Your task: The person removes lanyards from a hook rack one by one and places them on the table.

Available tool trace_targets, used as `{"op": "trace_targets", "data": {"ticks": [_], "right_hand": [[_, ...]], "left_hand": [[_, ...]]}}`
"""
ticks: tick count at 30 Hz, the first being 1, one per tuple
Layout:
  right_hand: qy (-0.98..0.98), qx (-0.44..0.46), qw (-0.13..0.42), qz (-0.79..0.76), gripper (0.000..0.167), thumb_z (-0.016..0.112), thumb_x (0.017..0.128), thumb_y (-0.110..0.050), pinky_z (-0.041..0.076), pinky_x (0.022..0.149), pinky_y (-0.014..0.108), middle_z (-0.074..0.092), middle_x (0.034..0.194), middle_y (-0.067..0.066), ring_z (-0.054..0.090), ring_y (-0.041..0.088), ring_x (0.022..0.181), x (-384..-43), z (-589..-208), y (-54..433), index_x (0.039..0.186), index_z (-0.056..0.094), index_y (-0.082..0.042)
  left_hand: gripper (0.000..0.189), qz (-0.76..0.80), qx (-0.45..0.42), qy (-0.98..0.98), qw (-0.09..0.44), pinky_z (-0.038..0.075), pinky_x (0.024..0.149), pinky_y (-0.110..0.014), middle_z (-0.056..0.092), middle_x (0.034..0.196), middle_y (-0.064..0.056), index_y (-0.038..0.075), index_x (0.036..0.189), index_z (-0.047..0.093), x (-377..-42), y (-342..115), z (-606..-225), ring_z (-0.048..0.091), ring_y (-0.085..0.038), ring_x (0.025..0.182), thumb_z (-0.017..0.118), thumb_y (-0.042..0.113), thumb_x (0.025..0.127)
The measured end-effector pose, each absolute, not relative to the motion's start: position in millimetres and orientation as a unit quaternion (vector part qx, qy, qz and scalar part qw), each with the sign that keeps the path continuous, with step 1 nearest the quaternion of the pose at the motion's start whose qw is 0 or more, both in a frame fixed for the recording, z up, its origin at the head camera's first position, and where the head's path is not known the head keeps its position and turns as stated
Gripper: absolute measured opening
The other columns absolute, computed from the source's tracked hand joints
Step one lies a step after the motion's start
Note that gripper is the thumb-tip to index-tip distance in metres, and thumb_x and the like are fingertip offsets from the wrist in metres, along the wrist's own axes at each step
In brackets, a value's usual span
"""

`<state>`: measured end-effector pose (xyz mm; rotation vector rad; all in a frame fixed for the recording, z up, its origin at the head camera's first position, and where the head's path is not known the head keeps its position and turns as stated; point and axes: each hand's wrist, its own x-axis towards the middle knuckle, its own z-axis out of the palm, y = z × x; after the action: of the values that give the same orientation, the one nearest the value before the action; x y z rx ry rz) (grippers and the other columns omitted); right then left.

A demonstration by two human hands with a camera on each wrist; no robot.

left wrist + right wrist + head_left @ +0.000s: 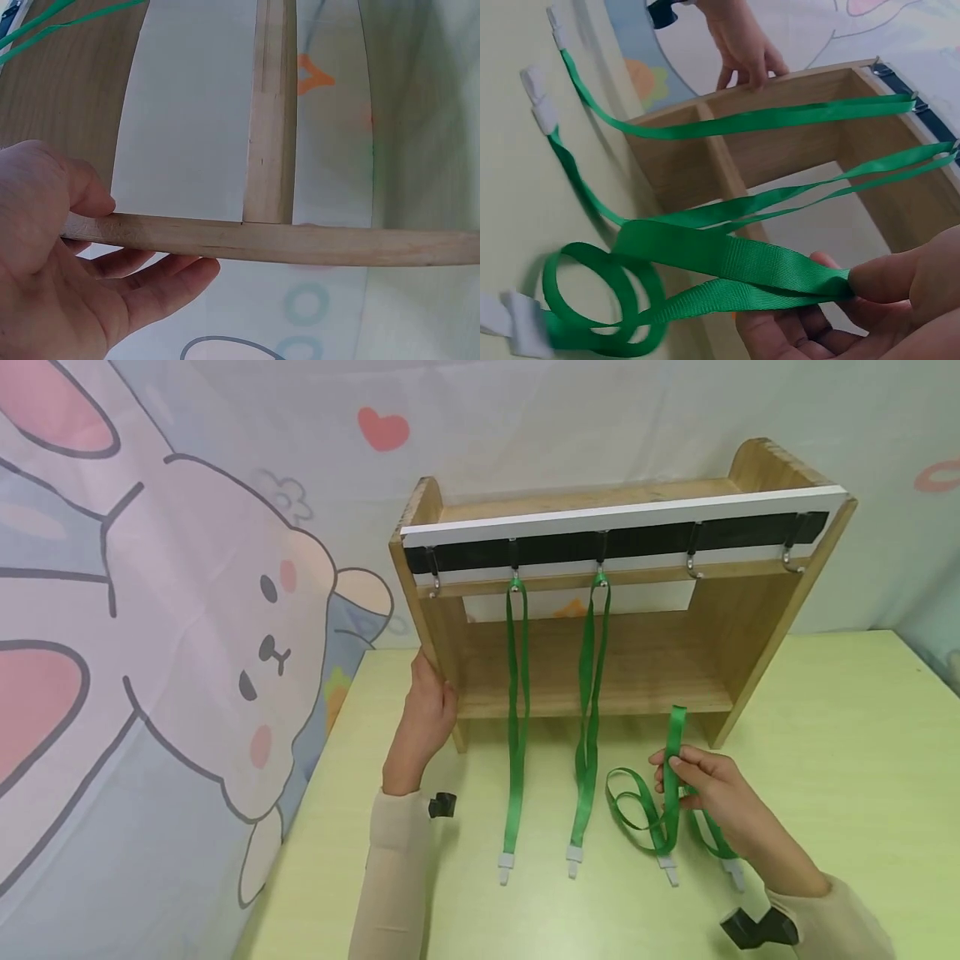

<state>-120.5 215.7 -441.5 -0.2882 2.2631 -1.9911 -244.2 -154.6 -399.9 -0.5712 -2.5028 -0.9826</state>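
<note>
My left hand [431, 706] grips the left side panel [172, 236] of a small wooden shelf, thumb on one face and fingers on the other. Between thumb and fingers of my right hand [712, 781] a green lanyard [672, 735] is pinched. Its loop sticks up above the fingers, while the coiled rest and its white clip [669, 870] hang low by the table. Behind that hand, partly hidden, lies another green lanyard [716, 842]. Two more, a left lanyard [513, 727] and a middle lanyard [587, 735], hang from neighbouring hooks.
The wooden shelf [585, 660] stands on a pale yellow-green table [840, 760]. Along its top front runs a black strip [645, 542] on a white board, bearing several metal hooks; the far-left hook [433, 581] and two right-hand ones carry nothing. A cartoon-printed backdrop [225, 568] hangs behind.
</note>
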Motion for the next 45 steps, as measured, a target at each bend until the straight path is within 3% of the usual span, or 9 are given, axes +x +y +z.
{"op": "trace_targets", "data": {"ticks": [5,10,16,23,27,33,39,45], "right_hand": [[0.745,-0.051,0.113,-0.655,0.036,0.04,0.109,-0.013,0.057,0.071,0.038,0.064,0.098,0.014,0.064,0.022,0.087,-121.9,-457.9,207.2,0.126,0.054,0.016],[0.768,-0.032,0.124,-0.628,0.034,0.044,0.107,-0.005,0.057,0.071,0.035,0.064,0.118,0.027,0.063,0.018,0.092,-124.2,-474.4,199.1,0.128,0.055,0.019],[0.799,-0.017,0.094,-0.593,0.024,0.054,0.101,0.002,0.054,0.063,0.03,0.067,0.096,0.015,0.057,0.012,0.077,-124.6,-484.4,193.9,0.118,0.061,0.016],[0.835,0.001,0.07,-0.546,0.03,0.06,0.098,0.001,0.05,0.056,0.028,0.067,0.09,0.01,0.057,0.015,0.07,-125.9,-485.6,191.2,0.123,0.058,0.017],[0.891,-0.02,0.013,-0.454,0.025,0.064,0.095,-0.004,0.048,0.054,0.029,0.069,0.086,0.009,0.061,0.018,0.068,-124.8,-483.2,188.6,0.113,0.065,0.014],[0.93,-0.027,-0.05,-0.362,0.025,0.061,0.095,-0.01,0.044,0.05,0.032,0.07,0.087,0.011,0.059,0.016,0.063,-120.9,-469.5,188.2,0.108,0.07,0.009],[0.927,-0.042,-0.074,-0.366,0.023,0.06,0.097,-0.013,0.048,0.06,0.035,0.071,0.088,0.009,0.065,0.019,0.07,-126.0,-452.4,192.8,0.106,0.071,0.005],[0.92,-0.072,-0.095,-0.374,0.027,0.059,0.101,-0.016,0.056,0.07,0.047,0.073,0.097,0.017,0.072,0.032,0.081,-131.0,-427.1,195.1,0.111,0.07,0.006]], "left_hand": [[0.062,-0.355,-0.196,-0.895,0.189,0.047,0.097,-0.06,0.032,0.14,-0.037,-0.011,0.151,0.009,-244.4,-154.7,-401.2,0.049,-0.054,0.124,0.042,-0.005,0.099],[0.062,-0.353,-0.191,-0.896,0.187,0.047,0.097,-0.06,0.032,0.14,-0.036,-0.011,0.152,0.009,-244.2,-154.9,-401.5,0.049,-0.053,0.124,0.042,-0.004,0.099],[0.063,-0.355,-0.19,-0.897,0.18,0.046,0.099,-0.059,0.031,0.141,-0.035,-0.01,0.152,0.008,-244.3,-154.3,-398.3,0.048,-0.053,0.125,0.042,-0.003,0.1],[0.063,-0.353,-0.192,-0.898,0.182,0.044,0.101,-0.058,0.031,0.141,-0.036,-0.012,0.152,0.008,-245.5,-153.1,-394.7,0.047,-0.052,0.126,0.042,-0.004,0.099],[0.063,-0.356,-0.189,-0.898,0.177,0.045,0.1,-0.059,0.031,0.141,-0.036,-0.011,0.152,0.008,-245.8,-152.2,-393.4,0.048,-0.052,0.126,0.042,-0.004,0.1],[0.062,-0.356,-0.191,-0.897,0.18,0.046,0.099,-0.059,0.031,0.14,-0.036,-0.011,0.151,0.009,-245.9,-151.6,-391.7,0.049,-0.053,0.125,0.043,-0.004,0.099],[0.062,-0.356,-0.187,-0.898,0.18,0.046,0.099,-0.059,0.032,0.14,-0.036,-0.011,0.151,0.009,-245.5,-153.0,-393.1,0.049,-0.053,0.125,0.043,-0.003,0.099],[0.062,-0.362,-0.18,-0.899,0.168,0.047,0.098,-0.06,0.032,0.14,-0.036,-0.011,0.151,0.009,-244.6,-153.3,-396.0,0.049,-0.053,0.125,0.043,-0.003,0.1]]}}
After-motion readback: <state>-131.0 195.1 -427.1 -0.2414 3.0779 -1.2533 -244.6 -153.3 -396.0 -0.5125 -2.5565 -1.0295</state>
